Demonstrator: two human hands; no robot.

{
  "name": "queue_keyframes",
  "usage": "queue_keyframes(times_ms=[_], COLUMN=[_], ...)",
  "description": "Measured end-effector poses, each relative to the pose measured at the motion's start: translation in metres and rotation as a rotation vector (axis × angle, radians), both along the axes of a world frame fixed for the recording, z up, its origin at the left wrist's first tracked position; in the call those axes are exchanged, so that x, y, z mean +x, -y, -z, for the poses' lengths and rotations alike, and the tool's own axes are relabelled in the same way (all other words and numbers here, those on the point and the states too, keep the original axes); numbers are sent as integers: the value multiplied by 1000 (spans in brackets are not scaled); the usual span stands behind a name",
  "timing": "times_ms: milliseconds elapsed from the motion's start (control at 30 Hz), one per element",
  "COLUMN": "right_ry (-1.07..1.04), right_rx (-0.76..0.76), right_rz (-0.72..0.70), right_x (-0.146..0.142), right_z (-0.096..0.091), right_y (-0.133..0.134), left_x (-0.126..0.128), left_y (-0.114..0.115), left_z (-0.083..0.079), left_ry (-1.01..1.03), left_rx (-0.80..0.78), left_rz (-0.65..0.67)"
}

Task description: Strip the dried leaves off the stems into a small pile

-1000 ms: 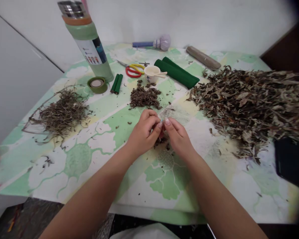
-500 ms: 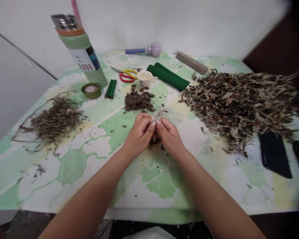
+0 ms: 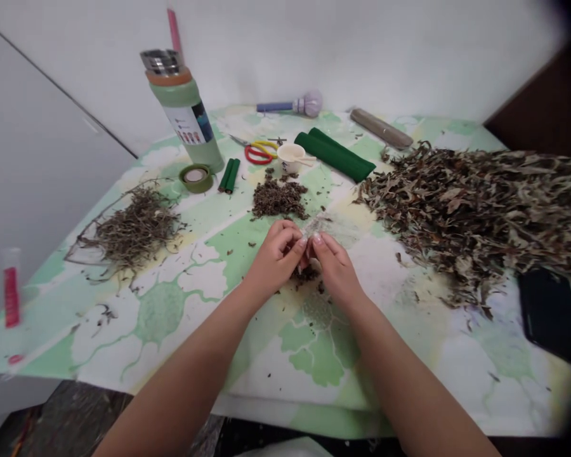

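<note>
My left hand (image 3: 272, 259) and my right hand (image 3: 335, 270) meet at the middle of the table, fingers curled and pinched together over a small heap of dark crumbled herb (image 3: 306, 274). Between the fingertips sits something small that I cannot make out. A thin clear sheet (image 3: 324, 223) lies just beyond the fingertips. Farther back is a mound of crumbled dried herb (image 3: 280, 197).
A big pile of dried leaves (image 3: 476, 203) fills the right side, a pile of dry stems (image 3: 133, 228) the left. At the back stand a green flask (image 3: 185, 114), tape roll (image 3: 196, 178), green sticks (image 3: 229, 175), scissors (image 3: 259, 151), small cup (image 3: 290, 156), green felt rolls (image 3: 335, 154). A black phone (image 3: 552, 317) lies right.
Only the camera has shifted; both hands stay pinched together at the same spot over the crumbled herb.
</note>
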State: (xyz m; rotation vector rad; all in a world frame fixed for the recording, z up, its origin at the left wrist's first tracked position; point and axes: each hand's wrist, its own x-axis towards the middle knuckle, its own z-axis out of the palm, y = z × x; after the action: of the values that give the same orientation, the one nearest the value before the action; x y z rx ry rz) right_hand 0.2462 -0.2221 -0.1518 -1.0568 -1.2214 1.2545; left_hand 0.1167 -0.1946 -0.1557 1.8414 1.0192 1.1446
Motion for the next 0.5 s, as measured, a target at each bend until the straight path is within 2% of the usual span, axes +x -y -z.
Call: queue_keyframes(times_ms=[300,367,433,500], right_ry=[254,476,749,869], right_rx=[19,94,224,287], right_rz=[91,168,213,136], right_x=[2,6,7,6], right_z=[4,-9,-33,-61], right_y=[0,2,10,26], left_x=[1,0,-1,-3], left_y=[-3,-3,-4,-5], left_z=[4,5,5,4], left_ry=[-37,-39,-40,-55], left_rx=[2,3,2,-7], left_rz=[-19,-46,-101,-175])
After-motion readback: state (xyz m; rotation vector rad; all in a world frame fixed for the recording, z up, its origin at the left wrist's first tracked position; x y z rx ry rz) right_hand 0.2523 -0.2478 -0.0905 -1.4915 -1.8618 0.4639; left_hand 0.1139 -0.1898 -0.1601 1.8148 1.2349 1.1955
